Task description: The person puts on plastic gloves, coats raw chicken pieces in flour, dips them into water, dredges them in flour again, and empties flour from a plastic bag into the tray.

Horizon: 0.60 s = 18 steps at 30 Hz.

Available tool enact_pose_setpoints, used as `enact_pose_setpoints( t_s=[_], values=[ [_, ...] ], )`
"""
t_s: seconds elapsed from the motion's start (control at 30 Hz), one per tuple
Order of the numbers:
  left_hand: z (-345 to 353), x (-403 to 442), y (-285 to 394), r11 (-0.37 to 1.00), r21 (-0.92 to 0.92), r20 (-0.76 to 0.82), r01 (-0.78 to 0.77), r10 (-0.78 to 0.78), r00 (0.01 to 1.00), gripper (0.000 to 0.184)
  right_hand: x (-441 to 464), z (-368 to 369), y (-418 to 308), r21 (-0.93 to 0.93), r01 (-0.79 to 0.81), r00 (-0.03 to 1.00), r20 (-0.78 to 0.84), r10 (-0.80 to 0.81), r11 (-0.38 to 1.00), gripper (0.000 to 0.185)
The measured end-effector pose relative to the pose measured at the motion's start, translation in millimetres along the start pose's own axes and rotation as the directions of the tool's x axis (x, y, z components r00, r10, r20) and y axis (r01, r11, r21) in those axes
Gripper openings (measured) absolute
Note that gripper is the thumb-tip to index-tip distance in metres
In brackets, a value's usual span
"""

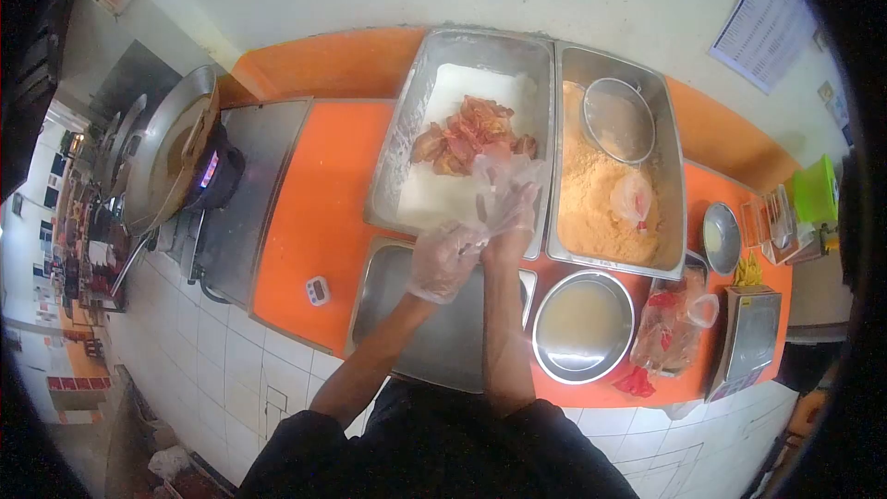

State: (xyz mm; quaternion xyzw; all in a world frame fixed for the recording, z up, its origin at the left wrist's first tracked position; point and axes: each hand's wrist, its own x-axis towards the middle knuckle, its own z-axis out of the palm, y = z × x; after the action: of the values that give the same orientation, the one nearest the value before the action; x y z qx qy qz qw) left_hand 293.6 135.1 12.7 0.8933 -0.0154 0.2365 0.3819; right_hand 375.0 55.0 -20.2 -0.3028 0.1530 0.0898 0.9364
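My left hand [443,261], in a clear plastic glove, is closed at my right wrist. Its fingertips seem to pinch the loose plastic of the other glove there. My right hand [508,208] points away from me with fingers stretched out, inside a baggy clear plastic glove [506,169]. Both hands are above the near edge of a deep steel tray [388,187] of white flour. Pieces of reddish raw meat [471,134] lie heaped on that flour, just beyond my right fingertips. Below my forearms sits a steel tray [434,314] with no food visible in it.
At right, another tray [617,266] holds orange-tan breading, a sieve [617,120] and a plastic bag [631,199]. Nearby are a bowl of pale liquid [584,328], a bagged item [670,328] and a scale [747,337]. A timer [317,290] and a wok over a flame [171,152] are left.
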Motion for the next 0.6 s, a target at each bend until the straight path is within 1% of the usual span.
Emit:
enact_pose_setpoints(
  t_s=[0.1, 0.17, 0.2, 0.23, 0.3, 0.37, 0.4, 0.47, 0.53, 0.57, 0.6],
  values=[
    [4, -4, 1, 0.999, 0.035, 0.000, 0.003, -0.003, 1.000, 0.013, -8, 3, -4, 0.030, 0.056, 0.996, 0.071, -0.058, 0.998, 0.063],
    [3, -3, 3, 0.996, 0.084, 0.010, 0.012, -0.012, 1.000, 0.013, -7, 4, -9, 0.021, 0.037, 0.987, 0.158, -0.040, 0.999, 0.068],
    [3, -3, 3, 0.997, 0.075, 0.025, 0.018, -0.020, 0.999, 0.013, -5, 4, -11, 0.016, 0.028, 0.979, 0.202, -0.030, 0.999, 0.070],
    [2, -3, 3, 0.997, 0.066, 0.040, 0.025, -0.027, 0.999, 0.013, -2, 2, -12, 0.054, -0.007, 0.958, 0.288, -0.009, 0.999, 0.071],
    [1, -2, 6, 0.998, 0.055, 0.052, 0.013, -0.016, 0.999, 0.013, 3, 0, -15, 0.118, -0.087, 0.892, 0.452, 0.025, 0.989, 0.074],
    [0, 1, 14, 0.998, 0.050, 0.046, -0.023, 0.020, 0.999, 0.012, 7, 3, -21, 0.226, -0.269, 0.747, 0.663, 0.055, 0.936, 0.074],
    [3, 1, 15, 0.995, 0.033, 0.048, -0.097, 0.095, 0.994, 0.012, 9, 7, -23, 0.258, -0.365, 0.656, 0.753, 0.050, 0.894, 0.075],
    [9, 0, 18, 0.970, 0.001, 0.045, -0.245, 0.244, 0.969, 0.011, 25, 17, -20, 0.279, -0.377, 0.617, 0.787, 0.015, 0.883, 0.072],
    [4, 3, 28, 0.964, -0.028, 0.033, -0.265, 0.266, 0.963, 0.011, 30, 31, -26, 0.246, -0.386, 0.652, 0.754, 0.075, 0.889, 0.066],
    [2, 4, 31, 0.960, -0.043, 0.028, -0.276, 0.278, 0.960, 0.011, 29, 38, -31, 0.201, -0.397, 0.698, 0.700, 0.153, 0.895, 0.062],
    [3, 3, 24, 0.966, -0.012, 0.020, -0.258, 0.258, 0.966, 0.011, 29, 47, -35, 0.158, -0.412, 0.738, 0.636, 0.227, 0.897, 0.058]
  ],
)
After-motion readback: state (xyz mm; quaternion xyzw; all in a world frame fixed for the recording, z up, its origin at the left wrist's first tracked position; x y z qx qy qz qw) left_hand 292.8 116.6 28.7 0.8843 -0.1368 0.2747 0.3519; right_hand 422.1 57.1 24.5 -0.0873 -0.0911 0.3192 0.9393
